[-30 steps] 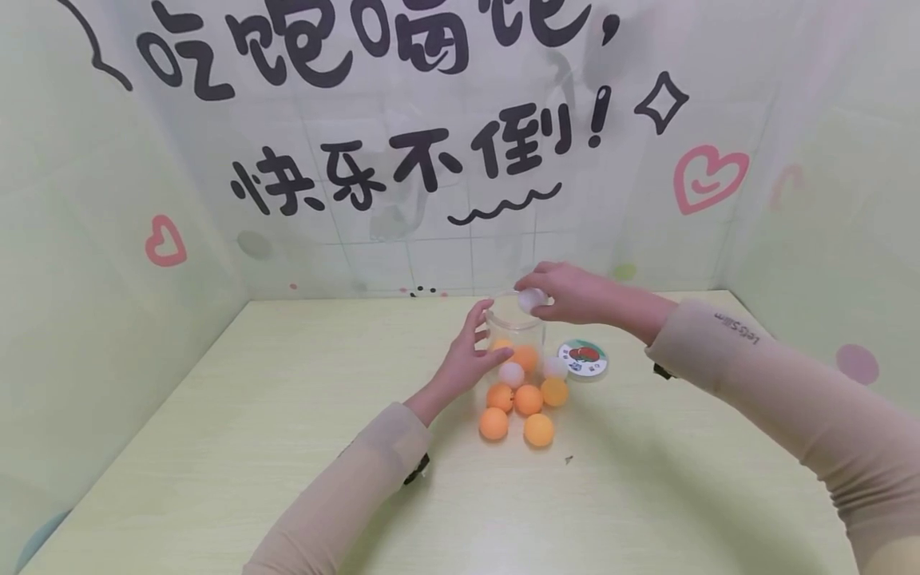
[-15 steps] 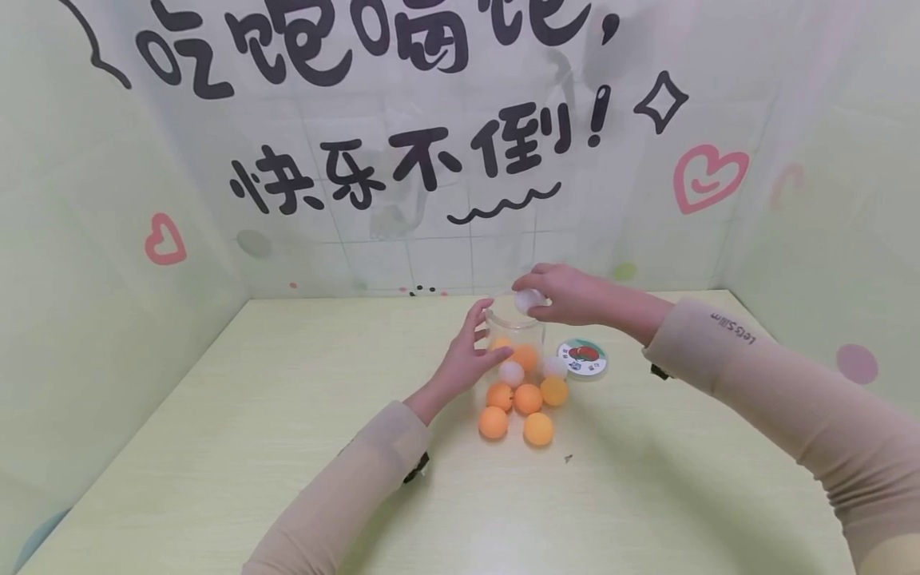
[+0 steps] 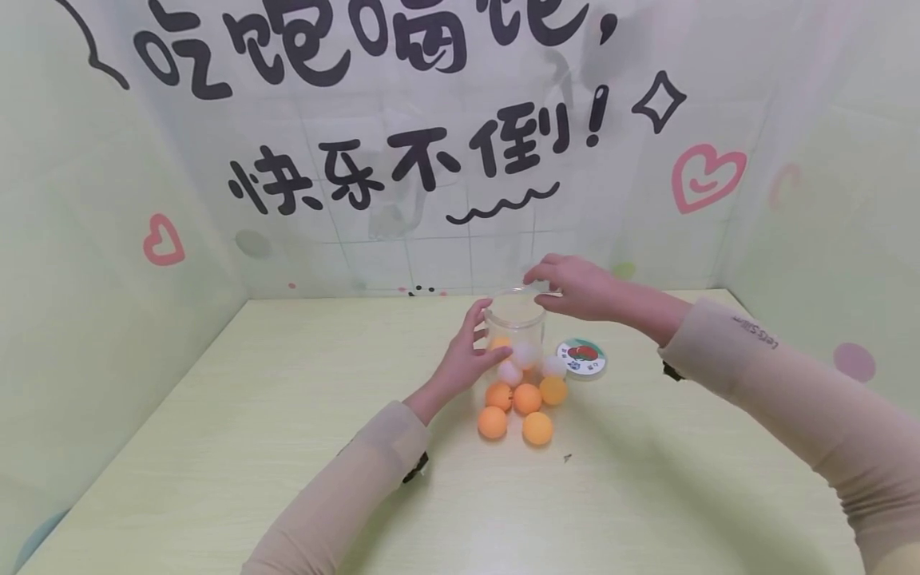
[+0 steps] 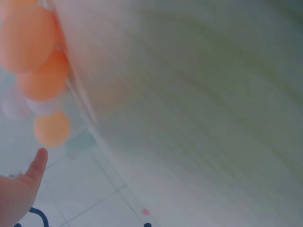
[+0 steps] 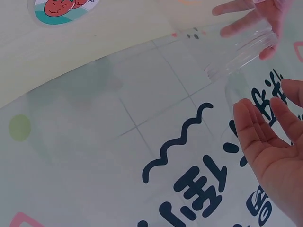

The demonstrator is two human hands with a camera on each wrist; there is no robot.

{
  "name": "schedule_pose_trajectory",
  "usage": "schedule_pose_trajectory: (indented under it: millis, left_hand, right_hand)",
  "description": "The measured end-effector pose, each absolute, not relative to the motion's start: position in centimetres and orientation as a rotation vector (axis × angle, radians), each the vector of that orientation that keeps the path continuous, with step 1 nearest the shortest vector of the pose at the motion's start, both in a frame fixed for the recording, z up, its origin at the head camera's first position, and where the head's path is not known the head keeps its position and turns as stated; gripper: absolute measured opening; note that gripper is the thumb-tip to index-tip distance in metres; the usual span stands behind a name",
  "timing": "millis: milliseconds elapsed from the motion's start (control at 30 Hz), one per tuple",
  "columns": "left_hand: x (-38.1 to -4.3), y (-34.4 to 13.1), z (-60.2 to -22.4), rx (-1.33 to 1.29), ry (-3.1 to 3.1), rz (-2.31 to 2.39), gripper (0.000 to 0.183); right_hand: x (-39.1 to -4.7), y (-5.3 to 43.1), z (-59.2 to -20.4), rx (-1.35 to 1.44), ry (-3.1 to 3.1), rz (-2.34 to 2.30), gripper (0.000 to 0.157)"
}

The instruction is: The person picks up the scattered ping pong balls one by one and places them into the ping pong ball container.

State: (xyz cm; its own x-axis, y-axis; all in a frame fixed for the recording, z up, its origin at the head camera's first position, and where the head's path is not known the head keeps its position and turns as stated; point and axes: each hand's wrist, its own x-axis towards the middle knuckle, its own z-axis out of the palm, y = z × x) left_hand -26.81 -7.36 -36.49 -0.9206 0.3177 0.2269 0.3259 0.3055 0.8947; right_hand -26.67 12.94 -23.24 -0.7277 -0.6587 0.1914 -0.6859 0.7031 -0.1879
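Note:
A clear jar [image 3: 530, 326] stands upright with its mouth up. My left hand [image 3: 467, 361] holds it from the left, thumb across the front and fingers around the far side. Inside are an orange ball [image 3: 501, 343] and a white ball [image 3: 526, 354], the size of ping-pong balls. Over the right side of the jar's rim is my right hand [image 3: 580, 289], fingers loosely bent and apart, holding nothing; the right wrist view shows the bare palm [image 5: 279, 161]. Several loose balls lie in front of the jar, among them an orange ball [image 3: 492, 422] and a yellow-orange ball [image 3: 537, 429].
A round lid [image 3: 582, 358] with a red picture lies flat to the right of the jar. Near the balls is a small dark speck [image 3: 568, 458] on the pale wooden table [image 3: 287, 447]. Printed curtains [image 3: 402, 263] close off the back and sides.
My right hand has let go of the white ball, which has dropped into the jar. The hand has risen slightly and moved right with its fingers spread. The left hand stays put.

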Motion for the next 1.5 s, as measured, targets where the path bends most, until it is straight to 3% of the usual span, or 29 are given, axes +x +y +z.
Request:
schedule_pose_trajectory:
  millis: [300, 900, 1500]
  left_hand:
    - [-26.7, -7.4, -36.4, -0.622, -2.533, -1.720, 0.075]
    - [-26.7, -7.4, -36.4, -0.630, -2.540, -1.707, 0.076]
    - [-26.8, -7.4, -36.5, -0.624, -2.532, -1.715, 0.076]
  right_hand:
    - [-24.9, 14.9, -24.8, 1.107, -2.701, 0.463, 0.024]
    - [-20.9, 14.1, -34.9, 1.420, -2.769, 0.422, 0.023]
    - [-19.9, 13.6, -36.2, 1.545, -2.802, 0.428, 0.027]
